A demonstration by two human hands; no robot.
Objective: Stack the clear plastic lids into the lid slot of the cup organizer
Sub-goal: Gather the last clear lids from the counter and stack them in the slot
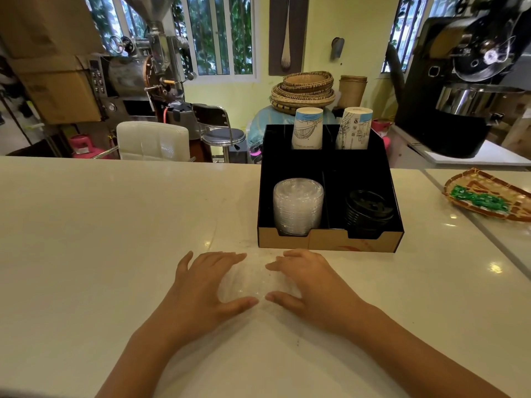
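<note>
A black cup organizer (329,244) with a tan front stands on the white counter. Its front left slot holds a stack of clear plastic lids (298,206); the front right slot holds black lids (368,211). Two stacks of paper cups (307,128) stand upside down in the back slots. In front of the organizer, a small bunch of clear lids (255,278) rests on the counter. My left hand (207,285) cups its left side and my right hand (307,282) cups its right side, fingers curved around it.
A woven tray (488,196) with green packets lies at the right on the counter (100,225). Behind the counter are a white chair, a stool, stacked baskets and coffee roasting machines.
</note>
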